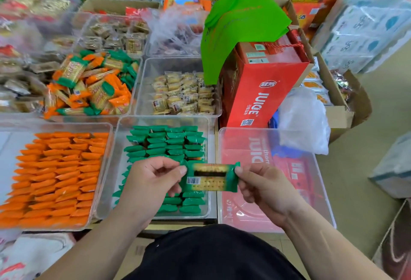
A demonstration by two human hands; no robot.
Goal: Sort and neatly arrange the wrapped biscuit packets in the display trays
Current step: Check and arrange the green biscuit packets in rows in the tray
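Observation:
A green-wrapped biscuit packet (210, 178) is held flat above the near middle tray, barcode side up. My left hand (151, 182) pinches its left end and my right hand (260, 185) pinches its right end. Under it, the clear tray (163, 120) holds green packets (169, 142) standing in tidy rows. To the left, another clear tray (104, 164) holds orange packets (57, 173) in neat rows. Behind these, a tray is piled with mixed orange and green packets (93, 84) lying loose.
A clear tray (320, 182) at the near right holds nothing and rests on a red box. A red juice box (260, 88) under green bags (242, 28) stands behind it. A tray of pale yellow packets (182, 93) sits mid-table. Cardboard boxes and wrapped goods crowd the right.

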